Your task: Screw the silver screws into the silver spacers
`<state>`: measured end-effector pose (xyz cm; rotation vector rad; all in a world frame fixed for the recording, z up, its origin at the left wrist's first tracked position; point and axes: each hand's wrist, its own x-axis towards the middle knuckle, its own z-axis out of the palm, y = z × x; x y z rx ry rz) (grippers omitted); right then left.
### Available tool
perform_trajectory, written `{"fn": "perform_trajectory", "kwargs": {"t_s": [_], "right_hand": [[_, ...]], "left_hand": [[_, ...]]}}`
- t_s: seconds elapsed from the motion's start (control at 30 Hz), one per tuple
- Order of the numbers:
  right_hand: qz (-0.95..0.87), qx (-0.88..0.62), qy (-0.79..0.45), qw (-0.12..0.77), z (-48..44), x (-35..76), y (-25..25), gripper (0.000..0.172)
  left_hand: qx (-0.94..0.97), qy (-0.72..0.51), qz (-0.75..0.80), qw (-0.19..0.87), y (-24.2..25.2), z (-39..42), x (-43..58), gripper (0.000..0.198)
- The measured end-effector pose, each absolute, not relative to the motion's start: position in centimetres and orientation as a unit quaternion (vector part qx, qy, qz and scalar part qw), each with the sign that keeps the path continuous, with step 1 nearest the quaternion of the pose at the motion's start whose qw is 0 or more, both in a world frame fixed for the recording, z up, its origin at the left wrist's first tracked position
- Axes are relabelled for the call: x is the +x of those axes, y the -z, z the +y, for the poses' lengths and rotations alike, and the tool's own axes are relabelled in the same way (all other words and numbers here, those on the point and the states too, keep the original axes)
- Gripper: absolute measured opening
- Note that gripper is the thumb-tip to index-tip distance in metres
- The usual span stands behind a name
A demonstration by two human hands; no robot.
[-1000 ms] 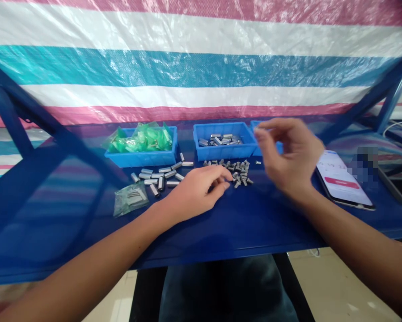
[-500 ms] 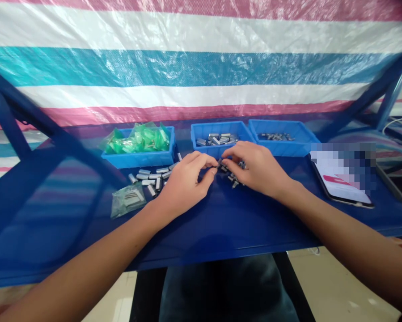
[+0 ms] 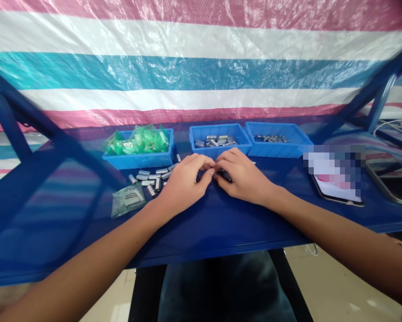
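Observation:
My left hand [image 3: 189,184] rests over the table with thumb and forefinger pinched together; whatever lies between them is too small to make out. Its fingertips meet those of my right hand [image 3: 243,178], whose fingers are curled over small dark metal pieces [image 3: 225,174], mostly hidden beneath the palm. Left of my left hand lie several loose silver metal cylinders [image 3: 148,182], and beside them a clear plastic bag [image 3: 129,200] with metal pins inside. Behind my hands a blue bin [image 3: 205,150] holds more silver cylinders [image 3: 217,142].
At the back left, a blue bin [image 3: 138,161] is heaped with green plastic packets [image 3: 143,141]. Another blue bin [image 3: 284,150] at right contains small metal parts [image 3: 271,138]. A phone [image 3: 338,181] lies to the right on the blue table [image 3: 221,228]. Striped sheeting [image 3: 201,71] hangs behind.
My right hand has come slightly left and down, closing up against my left fingertips and covering the small metal pieces that showed before. My left hand has hardly moved.

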<state>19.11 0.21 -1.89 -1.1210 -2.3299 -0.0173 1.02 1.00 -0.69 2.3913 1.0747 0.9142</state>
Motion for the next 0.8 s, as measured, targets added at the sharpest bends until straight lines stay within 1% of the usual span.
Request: {"fn": "perform_trajectory", "kwargs": {"t_s": [0.13,0.2,0.37,0.5,0.63,0.8], "right_hand": [[-0.818,-0.393,-0.009,0.420,0.0,18.8,1.3,0.004],[-0.794,-0.397,-0.013,0.460,-0.2,18.8,1.1,0.004],[-0.801,-0.372,-0.051,0.466,-0.4,18.7,1.4,0.008],[-0.808,-0.342,-0.036,0.478,-0.5,18.5,1.6,0.013],[-0.806,-0.347,-0.049,0.478,-0.6,18.4,1.6,0.013],[-0.802,-0.360,-0.076,0.471,-0.7,18.4,1.7,0.014]], "left_hand": [[0.823,-0.346,0.400,0.209,0.5,0.9,1.1,0.024],[0.813,-0.353,0.396,0.240,0.3,0.8,1.1,0.027],[0.777,-0.320,0.368,0.398,-0.1,0.6,1.1,0.030],[0.735,-0.326,0.361,0.473,-0.6,0.7,1.1,0.028],[0.708,-0.343,0.356,0.505,-0.6,0.9,1.2,0.024],[0.699,-0.368,0.357,0.498,-0.2,1.1,1.1,0.018]]}}
